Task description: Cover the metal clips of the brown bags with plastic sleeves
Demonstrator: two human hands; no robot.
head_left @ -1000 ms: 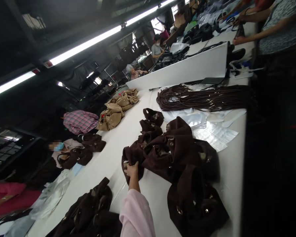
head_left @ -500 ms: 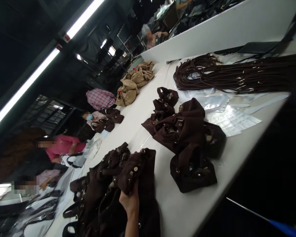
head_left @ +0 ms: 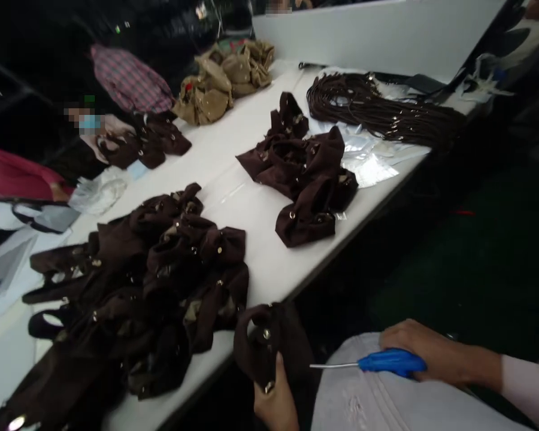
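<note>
My left hand (head_left: 276, 402) grips a dark brown fabric handbag (head_left: 291, 338) just off the table's front edge, thumb up near its metal fittings. In my right hand (head_left: 424, 347), resting over my lap, is a screwdriver (head_left: 393, 361) with a blue handle and a thin metal shaft. The shaft points left towards the handbag, and a gap shows between the tip and the bag. A large pile of similar brown handbags (head_left: 117, 287) covers the left part of the table. A smaller heap of brown bags (head_left: 296, 167) lies further right.
The white table (head_left: 269, 263) runs away to the back. Brown straps (head_left: 363, 108) lie bundled at the far right beside clear plastic sheets (head_left: 371, 161). Tan bags (head_left: 227, 81) are heaped at the back. Several co-workers, one in a checked shirt (head_left: 130, 78), are along the far side.
My left hand has brought a brown handbag from the pile to the table's front edge. My right hand with the screwdriver has come further into view. The camera has tilted down.
</note>
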